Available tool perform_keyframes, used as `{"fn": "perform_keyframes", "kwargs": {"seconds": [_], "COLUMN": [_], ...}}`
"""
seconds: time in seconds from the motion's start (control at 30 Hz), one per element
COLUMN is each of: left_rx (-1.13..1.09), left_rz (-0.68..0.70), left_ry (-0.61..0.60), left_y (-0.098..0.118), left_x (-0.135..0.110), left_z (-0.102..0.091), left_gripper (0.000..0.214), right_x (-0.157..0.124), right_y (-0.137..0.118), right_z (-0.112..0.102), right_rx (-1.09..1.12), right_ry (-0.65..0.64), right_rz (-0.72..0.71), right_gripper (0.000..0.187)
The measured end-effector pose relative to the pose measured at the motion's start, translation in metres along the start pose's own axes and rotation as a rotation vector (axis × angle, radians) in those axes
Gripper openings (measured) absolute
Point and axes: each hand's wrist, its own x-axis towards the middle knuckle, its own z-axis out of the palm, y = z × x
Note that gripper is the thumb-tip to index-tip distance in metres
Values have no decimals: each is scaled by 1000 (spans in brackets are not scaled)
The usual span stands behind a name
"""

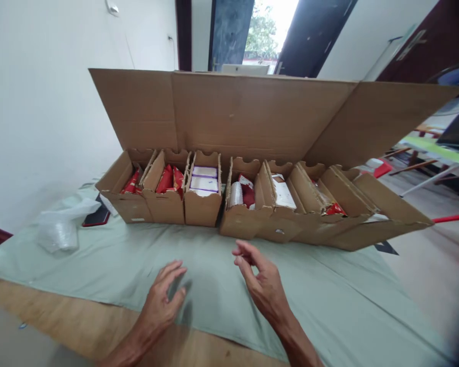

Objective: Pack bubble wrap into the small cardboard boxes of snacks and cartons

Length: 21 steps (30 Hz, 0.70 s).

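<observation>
My left hand (pixel 163 295) hovers over the pale green cloth (pixel 130 260), fingers apart and holding nothing. To its right my right hand (pixel 259 278) is raised in front of the boxes, thumb and fingers curved but parted, with nothing between them. Beyond both hands stands a row of open cardboard boxes (pixel 202 210). Red packets (pixel 166 179) show in the left ones, and white packs with purple edges (pixel 204 178) fill the third. Farther right are a clear roll-shaped item (pixel 236 193) beside a dark red packet (pixel 248 194), a white pack (pixel 283 191) and another red packet (pixel 334 208).
A tall cardboard panel (pixel 248 117) rises behind the boxes. At the left lie crumpled clear plastic (pixel 61 232) and a dark flat object with a red edge (pixel 95 213). The wooden table edge (pixel 61 311) runs along the front. Another table (pixel 436 148) stands at the right.
</observation>
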Motion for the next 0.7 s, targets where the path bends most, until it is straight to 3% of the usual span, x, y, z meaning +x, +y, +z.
{"fn": "perform_keyframes", "kwargs": {"seconds": [0.07, 0.17, 0.27, 0.33, 0.43, 0.53, 0.6, 0.7], "left_rx": [31, 60, 54, 45, 43, 17, -11, -41], "left_rz": [12, 41, 92, 114, 109, 35, -31, -108], "left_ry": [89, 152, 182, 195, 211, 241, 259, 272], "left_y": [-9, -14, -17, -18, -18, -13, -8, 1], "left_x": [-9, -19, -25, -27, -28, -30, -32, -37], "left_z": [-6, 0, 8, 8, 0, -15, -25, -35], "left_gripper": [34, 32, 31, 30, 29, 29, 31, 43], "right_x": [34, 92, 132, 139, 118, 63, 16, -48], "right_y": [-40, -82, -98, -99, -97, -96, -94, -80], "right_z": [7, 28, 51, 61, 64, 51, 29, -23], "right_rx": [-69, -366, -649, -707, -729, -723, -646, -435], "right_ry": [-52, -156, -201, -187, -168, -186, -215, -240], "right_rz": [-95, -139, -64, -33, -16, -30, -109, -272], "right_gripper": [48, 64, 49, 32, 26, 23, 24, 22]}}
